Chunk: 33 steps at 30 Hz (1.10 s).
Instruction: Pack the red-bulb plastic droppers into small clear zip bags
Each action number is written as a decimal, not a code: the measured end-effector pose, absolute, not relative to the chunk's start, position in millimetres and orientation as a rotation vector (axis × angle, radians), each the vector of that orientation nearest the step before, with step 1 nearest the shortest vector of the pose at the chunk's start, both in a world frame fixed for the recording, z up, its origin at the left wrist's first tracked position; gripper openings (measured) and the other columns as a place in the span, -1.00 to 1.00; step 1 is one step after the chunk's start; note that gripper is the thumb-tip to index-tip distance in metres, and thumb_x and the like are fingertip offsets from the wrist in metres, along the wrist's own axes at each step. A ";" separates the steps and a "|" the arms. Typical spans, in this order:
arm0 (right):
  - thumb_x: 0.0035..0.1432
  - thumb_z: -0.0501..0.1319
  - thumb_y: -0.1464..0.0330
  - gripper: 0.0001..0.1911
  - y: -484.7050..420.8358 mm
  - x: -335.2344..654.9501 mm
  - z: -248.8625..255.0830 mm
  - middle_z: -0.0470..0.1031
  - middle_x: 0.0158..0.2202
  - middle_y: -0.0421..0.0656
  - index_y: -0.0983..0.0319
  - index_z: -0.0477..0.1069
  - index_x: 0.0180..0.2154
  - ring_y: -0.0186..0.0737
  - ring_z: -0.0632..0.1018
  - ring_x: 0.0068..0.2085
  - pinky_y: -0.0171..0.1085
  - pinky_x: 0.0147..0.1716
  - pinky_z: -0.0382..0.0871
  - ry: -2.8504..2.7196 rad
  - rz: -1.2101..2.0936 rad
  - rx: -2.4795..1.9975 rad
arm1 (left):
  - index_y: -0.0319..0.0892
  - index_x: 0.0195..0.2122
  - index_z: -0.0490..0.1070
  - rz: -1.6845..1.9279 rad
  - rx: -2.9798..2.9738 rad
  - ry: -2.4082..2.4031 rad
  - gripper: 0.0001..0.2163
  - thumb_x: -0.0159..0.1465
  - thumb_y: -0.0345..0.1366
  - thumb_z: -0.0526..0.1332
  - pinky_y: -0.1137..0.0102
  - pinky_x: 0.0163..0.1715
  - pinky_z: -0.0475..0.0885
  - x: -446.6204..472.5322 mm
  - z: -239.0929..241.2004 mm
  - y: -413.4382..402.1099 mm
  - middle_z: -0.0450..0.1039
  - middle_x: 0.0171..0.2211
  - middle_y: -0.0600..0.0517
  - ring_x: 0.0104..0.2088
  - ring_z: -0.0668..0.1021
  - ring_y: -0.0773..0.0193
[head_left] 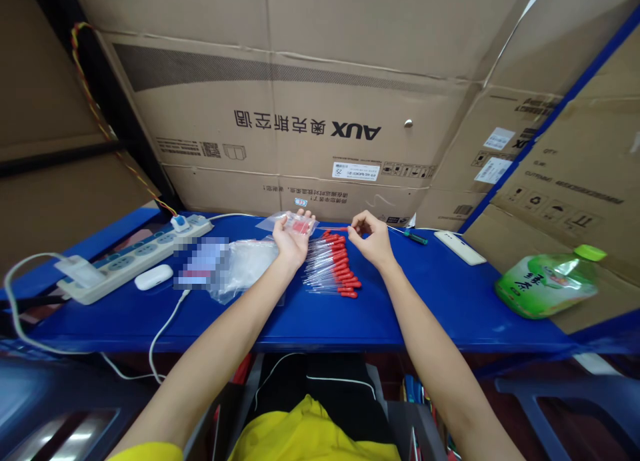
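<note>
My left hand (pixel 291 238) is palm up over the blue table (pixel 320 314), fingers curled around a small clear plastic bag (pixel 293 223) with red items inside. My right hand (pixel 371 238) pinches one clear dropper with a red bulb (pixel 334 228), its tip pointing toward the bag's mouth. Between my hands lies a row of several red-bulbed clear droppers (pixel 336 264) on the table.
A heap of clear plastic bags (pixel 240 264) lies left of my left hand, next to a white earbud case (pixel 153 276) and a power strip (pixel 133 258) with cables. A screwdriver (pixel 415 236), a white phone (pixel 459 246) and a green bottle (pixel 547 281) lie to the right. Cardboard boxes (pixel 320 114) wall the back.
</note>
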State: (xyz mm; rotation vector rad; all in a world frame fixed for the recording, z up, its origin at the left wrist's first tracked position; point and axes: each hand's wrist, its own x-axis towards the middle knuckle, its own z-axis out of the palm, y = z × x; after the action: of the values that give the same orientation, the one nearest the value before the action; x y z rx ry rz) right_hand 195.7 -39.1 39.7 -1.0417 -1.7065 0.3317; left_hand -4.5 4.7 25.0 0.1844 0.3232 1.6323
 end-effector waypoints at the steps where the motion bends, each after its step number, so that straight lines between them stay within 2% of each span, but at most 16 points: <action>1: 0.19 0.25 0.23 -0.84 -39.2 194.9 38.9 0.36 -0.43 -0.21 0.15 0.33 -0.33 -0.26 0.39 -0.42 -0.26 -0.37 0.34 -1.702 0.330 -1.026 | -0.11 -0.26 0.34 1.636 0.179 0.327 -0.95 0.31 -0.31 0.11 0.07 0.18 0.51 -4.9 25.4 5.0 0.59 -0.20 -0.08 0.03 0.66 0.08; 10: 0.22 0.25 0.23 -0.83 -39.7 190.8 37.2 0.37 -0.42 -0.22 0.15 0.33 -0.32 -0.27 0.41 -0.42 -0.26 -0.36 0.35 -1.652 0.330 -0.961 | -0.12 -0.27 0.32 1.678 0.143 0.350 -0.95 0.33 -0.30 0.11 0.09 0.14 0.54 -8.1 25.6 7.0 0.58 -0.21 -0.06 -0.04 0.68 0.11; 18: 0.26 0.30 0.17 -0.80 -47.4 165.2 32.0 0.53 -0.37 -0.17 0.16 0.44 -0.30 -0.23 0.49 -0.38 -0.25 -0.32 0.39 -1.816 0.418 -0.996 | -0.13 -0.22 0.38 1.584 0.230 0.328 -0.92 0.34 -0.31 0.11 0.06 0.15 0.52 8.3 22.9 -6.7 0.60 -0.22 -0.07 -0.09 0.68 0.09; 23: 0.32 0.28 0.26 -0.85 -42.9 154.4 22.4 0.67 -0.16 -0.11 0.16 0.59 -0.16 -0.16 0.59 -0.23 -0.20 -0.12 0.45 -1.983 0.413 -0.962 | -0.15 -0.17 0.42 1.550 0.274 0.315 -0.89 0.33 -0.32 0.13 0.03 0.17 0.51 16.1 19.8 -12.2 0.61 -0.20 -0.09 -0.01 0.68 0.05; 25: 0.34 0.25 0.31 -0.84 -39.5 153.8 18.7 0.68 -0.14 -0.10 0.16 0.61 -0.15 -0.13 0.59 -0.18 -0.17 -0.05 0.44 -2.029 0.373 -0.969 | -0.15 -0.15 0.42 1.530 0.277 0.324 -0.87 0.33 -0.34 0.13 0.02 0.19 0.50 17.8 19.7 -13.8 0.61 -0.21 -0.09 0.01 0.68 0.04; 30: 0.37 0.21 0.37 -0.79 -35.2 156.8 15.6 0.65 -0.08 -0.08 0.15 0.64 -0.12 -0.11 0.59 -0.08 -0.15 0.02 0.43 -2.069 0.348 -0.888 | -0.16 -0.15 0.43 1.515 0.275 0.341 -0.86 0.32 -0.37 0.11 0.02 0.21 0.49 18.9 22.1 -16.6 0.61 -0.23 -0.09 0.04 0.67 0.01; 33: 0.39 0.20 0.36 -0.77 -36.2 157.9 17.8 0.60 -0.07 -0.09 0.14 0.65 -0.08 -0.13 0.58 -0.08 -0.18 -0.02 0.44 -2.081 0.380 -0.871 | -0.16 -0.17 0.42 1.505 0.268 0.364 -0.87 0.30 -0.37 0.12 0.03 0.19 0.50 18.4 23.4 -16.7 0.61 -0.19 -0.11 0.05 0.66 0.00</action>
State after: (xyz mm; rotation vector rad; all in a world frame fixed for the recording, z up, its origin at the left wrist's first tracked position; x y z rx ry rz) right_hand 157.9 -36.2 17.8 -0.8706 -2.0807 0.3795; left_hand 18.4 -16.7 23.4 0.2677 0.3641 1.5051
